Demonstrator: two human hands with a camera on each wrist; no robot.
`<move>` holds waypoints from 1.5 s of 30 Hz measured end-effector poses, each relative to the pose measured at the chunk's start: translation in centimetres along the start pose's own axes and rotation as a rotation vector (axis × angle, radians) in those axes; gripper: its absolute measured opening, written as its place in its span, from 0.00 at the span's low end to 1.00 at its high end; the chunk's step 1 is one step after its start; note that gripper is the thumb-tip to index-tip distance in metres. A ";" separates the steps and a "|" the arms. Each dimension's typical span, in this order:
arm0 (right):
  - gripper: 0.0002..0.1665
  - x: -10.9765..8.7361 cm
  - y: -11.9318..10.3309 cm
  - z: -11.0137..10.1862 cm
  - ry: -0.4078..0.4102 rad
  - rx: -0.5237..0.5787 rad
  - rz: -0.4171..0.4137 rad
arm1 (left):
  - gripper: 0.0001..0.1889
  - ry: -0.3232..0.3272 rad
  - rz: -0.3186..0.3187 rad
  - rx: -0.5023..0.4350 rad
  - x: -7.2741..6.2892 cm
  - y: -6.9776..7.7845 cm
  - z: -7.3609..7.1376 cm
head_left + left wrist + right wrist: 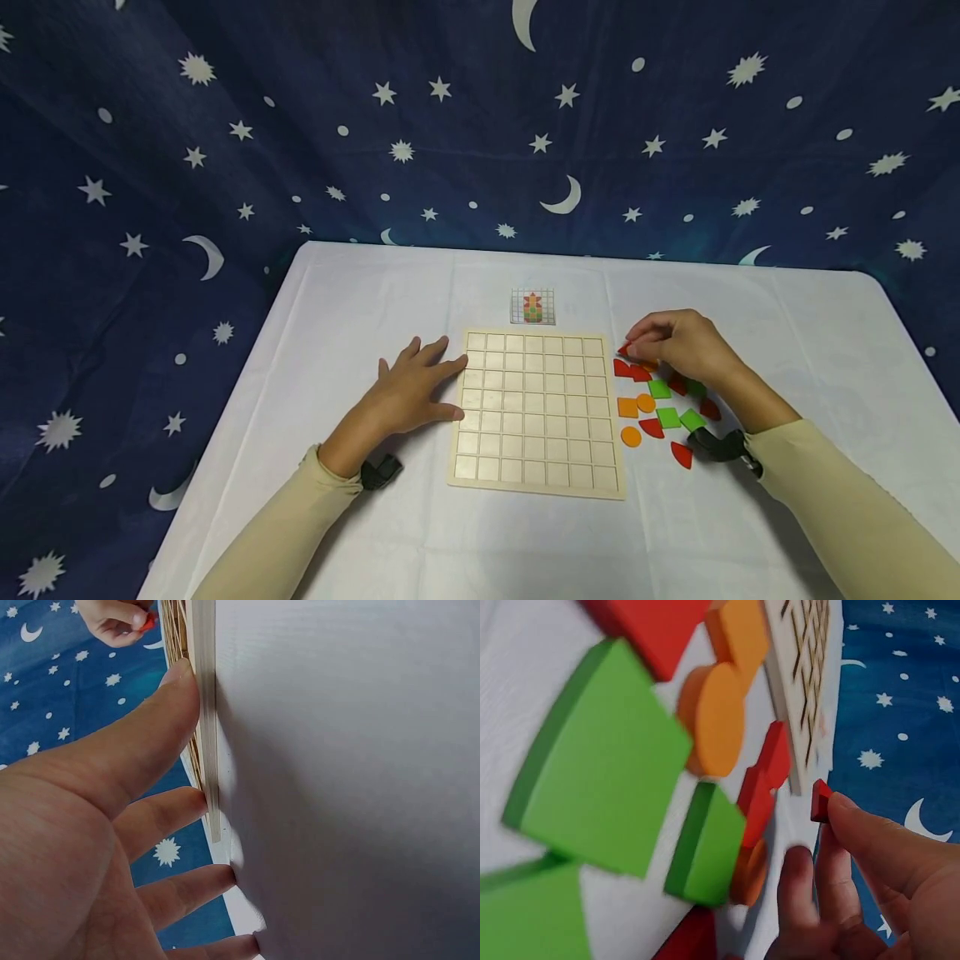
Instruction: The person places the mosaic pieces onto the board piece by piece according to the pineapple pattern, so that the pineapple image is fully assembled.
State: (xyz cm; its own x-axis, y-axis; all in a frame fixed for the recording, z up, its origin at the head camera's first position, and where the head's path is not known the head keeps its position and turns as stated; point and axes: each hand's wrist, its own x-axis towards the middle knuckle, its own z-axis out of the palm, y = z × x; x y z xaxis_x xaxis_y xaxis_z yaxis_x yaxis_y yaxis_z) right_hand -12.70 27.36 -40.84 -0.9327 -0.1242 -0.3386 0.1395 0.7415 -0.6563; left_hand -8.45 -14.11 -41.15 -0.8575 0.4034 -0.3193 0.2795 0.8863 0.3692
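Note:
A square wooden grid board [536, 408] lies on the table. At its left edge my left hand [411, 392] spreads its fingers, thumb and fingertips touching the rim; the left wrist view shows the thumb [161, 720] against the board's side. By the board's upper right corner, my right hand [686, 346] pinches a small red piece [821, 801] between thumb and finger. Below that hand lie loose flat pieces: green squares [668, 417], orange circles [631, 437], an orange square [627, 407] and red quarter-round pieces [682, 455]. Some are partly hidden by the hand.
Behind the board lies a small pattern card [532, 307] with a coloured figure on a grid. A white cloth covers the table [375, 533]. Beyond it hangs a dark blue curtain [465, 117] with stars and moons. Each wrist wears a black strap-mounted device [381, 472].

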 end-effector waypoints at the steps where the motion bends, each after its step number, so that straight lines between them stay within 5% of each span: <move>1: 0.16 0.0 -0.1 0.0 -0.003 0.019 0.005 | 0.43 0.000 0.000 -0.001 0.0 0.0 0.0; 8: 0.23 0.2 -0.9 0.7 -0.044 0.160 0.043 | 0.43 0.004 0.005 -0.006 0.1 -0.1 0.0; 17: 0.26 0.5 -1.7 1.7 -0.174 0.524 0.035 | 0.43 0.001 0.011 0.000 0.0 -0.1 0.0; 45: 0.27 1.7 -4.8 5.1 -0.224 0.626 0.051 | 0.43 0.004 0.024 0.014 0.1 -0.2 0.1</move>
State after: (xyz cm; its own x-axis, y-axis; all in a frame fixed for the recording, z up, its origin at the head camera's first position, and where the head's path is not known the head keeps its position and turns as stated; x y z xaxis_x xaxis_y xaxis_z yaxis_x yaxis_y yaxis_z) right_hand -13.22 20.26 -41.73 -0.8377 -0.2833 -0.4669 0.4111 0.2355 -0.8806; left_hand -8.53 -14.23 -41.32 -0.8522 0.4239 -0.3066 0.3062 0.8794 0.3646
